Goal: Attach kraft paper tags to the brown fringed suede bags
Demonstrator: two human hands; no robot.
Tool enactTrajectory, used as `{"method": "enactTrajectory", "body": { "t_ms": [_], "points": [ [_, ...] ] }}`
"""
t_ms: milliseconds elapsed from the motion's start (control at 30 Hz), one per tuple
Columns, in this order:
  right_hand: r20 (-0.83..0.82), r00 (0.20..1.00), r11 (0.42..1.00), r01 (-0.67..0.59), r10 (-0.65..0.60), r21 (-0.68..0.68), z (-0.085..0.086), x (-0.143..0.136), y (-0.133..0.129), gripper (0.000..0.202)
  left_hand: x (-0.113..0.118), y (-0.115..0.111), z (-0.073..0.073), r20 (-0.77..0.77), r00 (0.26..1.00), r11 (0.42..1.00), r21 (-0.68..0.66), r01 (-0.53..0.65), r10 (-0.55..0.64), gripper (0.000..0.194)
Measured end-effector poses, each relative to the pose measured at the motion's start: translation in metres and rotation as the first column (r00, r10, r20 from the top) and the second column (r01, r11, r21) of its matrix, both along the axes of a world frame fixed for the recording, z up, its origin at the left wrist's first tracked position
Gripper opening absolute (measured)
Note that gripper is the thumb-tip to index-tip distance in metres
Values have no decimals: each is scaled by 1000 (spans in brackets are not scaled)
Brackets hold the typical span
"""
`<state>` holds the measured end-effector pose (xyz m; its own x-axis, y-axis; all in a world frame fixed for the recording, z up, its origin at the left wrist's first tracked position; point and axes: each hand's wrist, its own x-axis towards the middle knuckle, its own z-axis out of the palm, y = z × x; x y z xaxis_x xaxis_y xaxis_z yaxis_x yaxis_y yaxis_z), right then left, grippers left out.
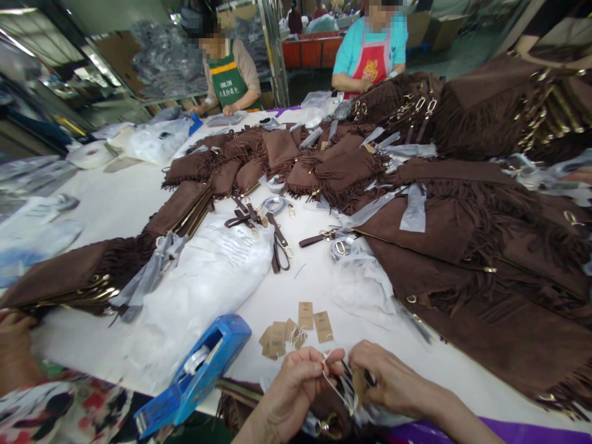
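My left hand [296,382] and my right hand [393,377] meet at the table's near edge, both pinching a thin white string and a small brown tag [358,382] between the fingertips. Below them a brown fringed bag with a gold ring [326,424] lies partly hidden in my lap. A small pile of tan paper tags [296,332] rests on the white table just beyond my hands.
A blue tape dispenser [198,370] sits at my left. Brown fringed suede bags [462,246] cover the right and middle of the table [115,203]. Clear plastic sleeves [198,290] lie left of centre. Another person's hand [16,351] is at far left; two people in aprons work at the far end.
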<state>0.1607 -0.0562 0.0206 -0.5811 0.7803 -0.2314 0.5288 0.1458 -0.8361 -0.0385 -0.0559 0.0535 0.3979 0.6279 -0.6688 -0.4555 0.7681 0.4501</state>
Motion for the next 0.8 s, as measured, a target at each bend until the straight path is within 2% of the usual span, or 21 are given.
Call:
{"method": "enactTrajectory", "body": {
  "t_ms": [67,100,167,200,267,367,500,600,667,733,800],
  "points": [
    [68,995,978,80,-68,-195,4,12,-3,12,1,1,0,4,1000,1000,-12,11,-11,21],
    [48,993,936,115,-105,-332,6,17,-5,10,1,1,-1,-10,1000,1000,-7,24,-24,22],
    [-71,970,806,152,-233,-573,11,25,-9,14,2,1,-2,-44,998,999,13,53,-52,22],
    [-133,943,748,153,-306,-645,13,28,-11,17,3,1,-2,-62,996,997,22,68,-66,21],
    [-217,880,702,165,-422,-692,19,29,-14,24,6,0,-1,-103,990,994,36,104,-100,21],
    [-251,823,718,246,-510,-652,25,18,-16,32,10,-1,2,-201,966,982,58,178,-163,26],
    [-275,780,721,299,-562,-625,26,-6,-13,29,13,-2,4,-338,890,933,78,351,-307,55],
    [-269,747,707,355,-608,-612,24,-20,-9,25,16,-1,1,-397,863,907,147,396,-312,60],
    [-280,774,764,371,-569,-527,26,-25,-7,25,19,0,-2,-387,881,906,203,370,-273,53],
    [-299,855,885,321,-425,-338,29,-27,-4,25,24,0,-4,-341,911,916,238,323,-233,43],
    [-296,916,962,248,-272,-116,31,-29,-4,18,28,-1,-4,-308,933,929,254,269,-186,37]
  ]
}}
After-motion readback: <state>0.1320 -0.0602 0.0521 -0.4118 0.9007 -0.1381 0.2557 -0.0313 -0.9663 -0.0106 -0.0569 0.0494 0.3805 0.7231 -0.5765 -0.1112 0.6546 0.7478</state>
